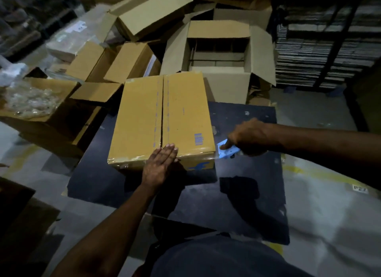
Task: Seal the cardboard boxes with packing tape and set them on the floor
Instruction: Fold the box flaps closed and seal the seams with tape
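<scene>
The left hand lies flat, fingers straight, on the near edge of the smooth brown box on the dark surface. Right of the box, the right hand pinches a blurry blue tape tool, partly hidden.

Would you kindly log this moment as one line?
left hand: flat on closed box | right hand: grips blue tape dispenser at box's near-right corner | box on dark table

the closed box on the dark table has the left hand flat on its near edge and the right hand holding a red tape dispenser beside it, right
Not quite: the tape dispenser is light blue, not red, as the head view shows. The rest holds: left hand flat on the closed box, right hand gripping the dispenser beside it.
</scene>
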